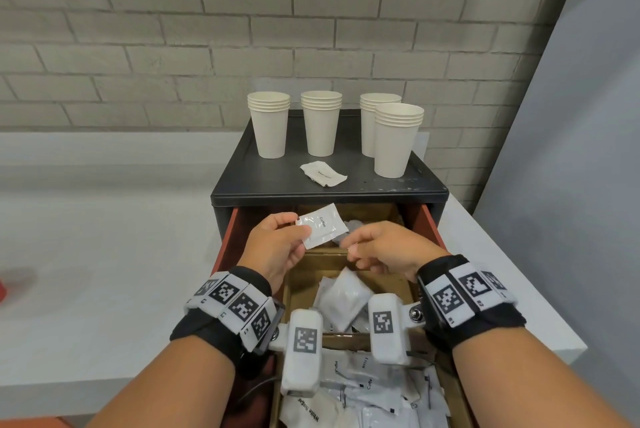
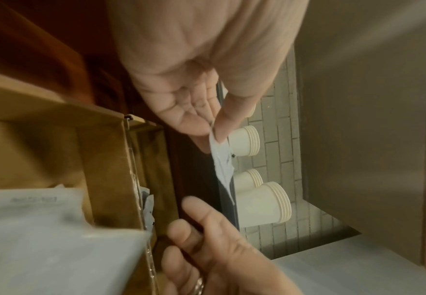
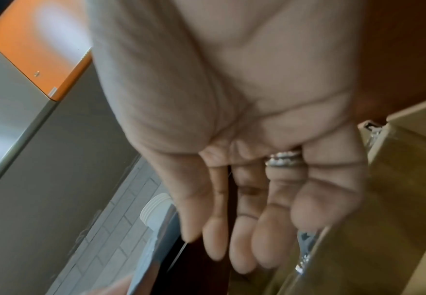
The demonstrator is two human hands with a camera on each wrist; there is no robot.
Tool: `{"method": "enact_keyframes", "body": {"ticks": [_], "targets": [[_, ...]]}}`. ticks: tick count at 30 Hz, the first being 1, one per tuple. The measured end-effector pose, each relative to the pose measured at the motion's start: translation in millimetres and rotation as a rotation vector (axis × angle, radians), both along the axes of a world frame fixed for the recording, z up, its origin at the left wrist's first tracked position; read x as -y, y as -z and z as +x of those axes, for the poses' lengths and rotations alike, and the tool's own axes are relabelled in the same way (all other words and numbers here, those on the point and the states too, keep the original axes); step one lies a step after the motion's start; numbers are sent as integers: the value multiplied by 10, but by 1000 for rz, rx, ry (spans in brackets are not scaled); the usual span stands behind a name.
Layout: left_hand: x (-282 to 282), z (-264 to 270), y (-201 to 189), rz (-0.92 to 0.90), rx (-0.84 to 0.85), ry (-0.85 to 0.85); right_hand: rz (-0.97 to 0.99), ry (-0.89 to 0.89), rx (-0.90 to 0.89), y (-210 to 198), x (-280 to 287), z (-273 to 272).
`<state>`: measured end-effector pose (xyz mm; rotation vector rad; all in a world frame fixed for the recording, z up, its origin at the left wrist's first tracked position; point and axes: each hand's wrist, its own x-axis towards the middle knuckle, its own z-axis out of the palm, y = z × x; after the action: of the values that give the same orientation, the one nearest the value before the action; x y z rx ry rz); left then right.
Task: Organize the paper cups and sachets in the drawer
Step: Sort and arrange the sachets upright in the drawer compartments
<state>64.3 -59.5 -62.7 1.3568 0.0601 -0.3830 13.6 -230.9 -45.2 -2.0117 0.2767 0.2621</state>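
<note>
Coffee sachet (image 1: 322, 226): pinched by its corner in the left hand (image 1: 277, 243) fingers, above the open drawer (image 1: 428, 219).
Right hand (image 1: 388, 247): fingers loosely extended, holding nothing, just right of the sachet.
Paper cups (image 1: 320, 122): beyond both hands, on the cabinet top.

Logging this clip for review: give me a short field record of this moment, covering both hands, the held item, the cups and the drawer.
left hand: pinches a sachet between thumb and fingers
held item: white sachet marked Coffee, above the open drawer
right hand: fingers loosely curled, holding nothing, beside the sachet
cup stacks: four, upright on the black cabinet top
loose sachet: lying flat on the cabinet top, in front of the cups
drawer: pulled out, cardboard compartments holding many white sachets
cups in drawer: none visible
</note>
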Motion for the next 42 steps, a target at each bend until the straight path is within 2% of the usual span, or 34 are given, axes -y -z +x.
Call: {"method": "enact_keyframes", "body": {"ticks": [6, 9, 12, 14, 16, 18, 20, 21, 25, 27, 31, 33, 36, 42], "targets": [[40, -9, 38, 74, -47, 101, 271, 96, 73, 25, -8, 46], [47, -8, 46, 99, -45, 113, 274, 93, 105, 57, -45, 60], [36, 0, 49, 124, -44, 91, 195, 115, 90, 83, -54, 80], [28, 29, 56, 147, -53, 37, 141, 113, 6, 115, -82, 80], [22, 66, 52, 161, -86, -33, 80, 34, -131, 157, -161, 72], [9, 93, 44, 150, -149, -96, -66, -111, -253, 198, -269, 73], [1, 98, 33, 162, -185, -121, -235, -215, -297, 227, -367, 79], [4, 97, 30, 175, -194, -118, -257, -228, -292, 254, -404, 79], [21, 110, 33, 239, -217, -100, -217, -201, -301, 354, -453, 96], [20, 119, 47, 260, -193, -87, -138, -124, -285, 332, -430, 110], [2, 110, 87, 294, -95, -11, 146, 148, -80, 276, -302, 164], [10, 81, 95, 295, -75, 52, 187, 213, -9, 258, -270, 174], [26, 46, 90, 260, -46, 119, 207, 242, 28, 237, -251, 175], [-2, 12, 69, 199, -34, 148, 298, 216, 95, 168, -243, 128]]}}
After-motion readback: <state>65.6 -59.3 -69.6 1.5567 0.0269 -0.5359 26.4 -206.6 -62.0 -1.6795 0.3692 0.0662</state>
